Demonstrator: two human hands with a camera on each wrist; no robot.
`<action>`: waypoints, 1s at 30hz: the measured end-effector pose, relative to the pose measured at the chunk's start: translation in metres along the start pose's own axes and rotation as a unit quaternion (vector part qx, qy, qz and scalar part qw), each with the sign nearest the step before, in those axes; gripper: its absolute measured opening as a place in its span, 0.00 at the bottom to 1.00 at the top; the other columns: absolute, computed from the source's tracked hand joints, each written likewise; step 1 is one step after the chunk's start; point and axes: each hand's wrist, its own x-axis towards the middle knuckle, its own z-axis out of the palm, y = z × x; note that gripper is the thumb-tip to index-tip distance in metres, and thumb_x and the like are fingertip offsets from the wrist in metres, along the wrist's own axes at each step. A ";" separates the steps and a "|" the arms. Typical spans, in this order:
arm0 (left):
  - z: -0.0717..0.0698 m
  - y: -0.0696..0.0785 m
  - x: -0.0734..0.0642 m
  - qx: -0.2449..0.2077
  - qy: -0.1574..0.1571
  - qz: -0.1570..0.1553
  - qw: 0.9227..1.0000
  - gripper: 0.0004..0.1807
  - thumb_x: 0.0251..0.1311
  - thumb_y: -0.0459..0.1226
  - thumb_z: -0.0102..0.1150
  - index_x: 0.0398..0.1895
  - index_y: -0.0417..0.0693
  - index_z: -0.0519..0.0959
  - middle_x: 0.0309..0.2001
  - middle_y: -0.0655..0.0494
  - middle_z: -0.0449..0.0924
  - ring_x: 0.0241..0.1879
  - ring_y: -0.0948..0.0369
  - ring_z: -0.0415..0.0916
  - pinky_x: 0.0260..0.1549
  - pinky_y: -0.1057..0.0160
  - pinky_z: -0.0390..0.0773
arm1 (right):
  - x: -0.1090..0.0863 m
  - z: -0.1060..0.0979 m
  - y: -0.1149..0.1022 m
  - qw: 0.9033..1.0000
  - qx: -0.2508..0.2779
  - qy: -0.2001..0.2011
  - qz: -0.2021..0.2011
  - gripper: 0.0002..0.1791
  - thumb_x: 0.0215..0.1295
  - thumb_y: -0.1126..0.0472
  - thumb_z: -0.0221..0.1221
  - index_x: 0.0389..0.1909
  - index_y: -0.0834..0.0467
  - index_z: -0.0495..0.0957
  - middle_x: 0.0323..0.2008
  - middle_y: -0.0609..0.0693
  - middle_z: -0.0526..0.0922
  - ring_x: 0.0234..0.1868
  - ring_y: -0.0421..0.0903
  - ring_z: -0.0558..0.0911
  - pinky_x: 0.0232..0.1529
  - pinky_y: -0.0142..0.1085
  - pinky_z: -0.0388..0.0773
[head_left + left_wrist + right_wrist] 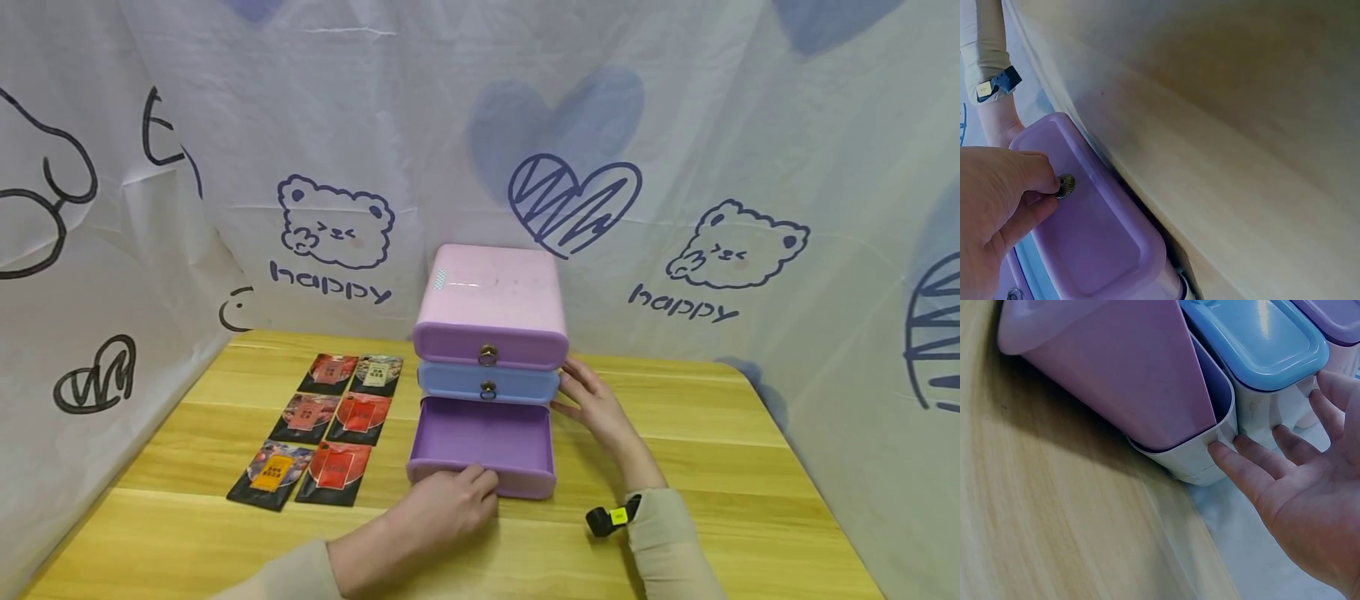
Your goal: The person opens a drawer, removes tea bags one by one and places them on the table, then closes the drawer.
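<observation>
A small three-tier drawer cabinet (495, 292) with a pink top stands at the table's back. Its bottom purple drawer (525, 483) is pulled out and shows a bare inside in the head view. My left hand (459, 498) is at that drawer's front; in the left wrist view, thumb and finger pinch its ribbed metal knob (1068, 185). My right hand (602, 414) is at the cabinet's right side. The right wrist view shows its spread, extended fingers (1250, 464) against the white casing (1194, 456). Above, the blue drawer (450, 381) and top purple drawer (450, 343) are pushed in.
Left of the cabinet, several flat packets lie in two columns, among them one with an orange label (273, 472) and one with a cream label (377, 373). A printed cloth (450, 125) hangs behind the wooden table (675, 467). A black device (611, 518) is on the right wrist.
</observation>
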 end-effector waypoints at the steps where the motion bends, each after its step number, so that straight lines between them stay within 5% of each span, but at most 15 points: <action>1: 0.000 -0.001 0.001 0.001 0.000 -0.001 1.000 0.04 0.62 0.35 0.63 0.39 0.52 0.84 0.41 0.57 0.77 0.40 0.62 0.75 0.30 0.72 0.78 | 0.000 0.000 0.000 1.000 0.000 0.000 0.001 0.31 0.84 0.57 0.46 0.82 0.60 0.54 0.80 0.62 0.55 0.77 0.64 0.62 0.67 0.56 0.74; 30: 0.008 -0.020 0.025 -0.004 -0.046 -0.065 0.997 0.10 0.59 0.30 0.67 0.41 0.50 0.87 0.43 0.56 0.78 0.39 0.63 0.74 0.26 0.72 0.77 | 0.000 -0.001 0.000 1.000 0.000 0.003 0.004 0.31 0.84 0.56 0.47 0.82 0.60 0.54 0.80 0.61 0.56 0.77 0.63 0.62 0.67 0.54 0.74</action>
